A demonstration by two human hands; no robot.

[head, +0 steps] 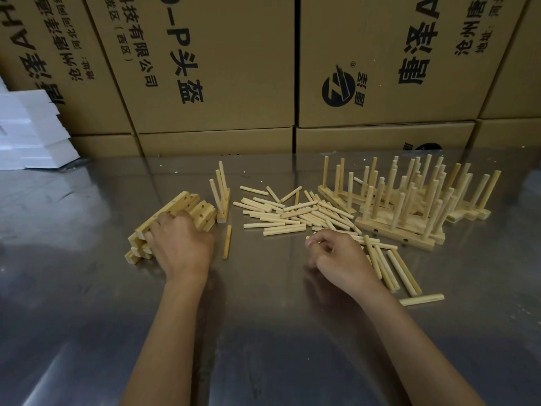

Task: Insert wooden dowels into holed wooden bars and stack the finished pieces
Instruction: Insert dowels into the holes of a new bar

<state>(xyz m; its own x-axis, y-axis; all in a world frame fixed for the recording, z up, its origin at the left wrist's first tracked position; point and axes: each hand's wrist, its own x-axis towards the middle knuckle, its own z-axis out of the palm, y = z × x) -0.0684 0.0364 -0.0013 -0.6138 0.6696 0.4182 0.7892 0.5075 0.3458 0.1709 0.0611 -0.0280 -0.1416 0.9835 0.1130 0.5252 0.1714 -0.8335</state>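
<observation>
Boxes [210,63] along the back, brown cardboard with black print, stacked in rows. White foam blocks [32,133] at far left against them.

Desk [87,317]: bare steel, reflective, carries everything else.

Finished stack [409,206] on the right: bars with dowels standing upright, piled crosswise on each other. Front bar shows side holes.

Bars [175,209] at left: holed blanks lying flat in a loose pile, holes facing up and right. Just beside the pile on its right, one bar [223,210] stands with three dowels upright in it.

Dowels [289,213] loose in the middle, scattered flat between the bar pile and the finished stack. A second small bunch [392,268] lies near the right wrist, one more dowel [421,299] apart below it. Single dowel [227,241] lies just right of the left hand.

Left hand [181,244]: on the bar pile, fingers curled over the near bars, grip closed on them.

Right hand [336,256]: over the near edge of the loose dowels, fingers curled, thumb and forefinger pinched together. Can't tell whether the grip has a dowel in it.
</observation>
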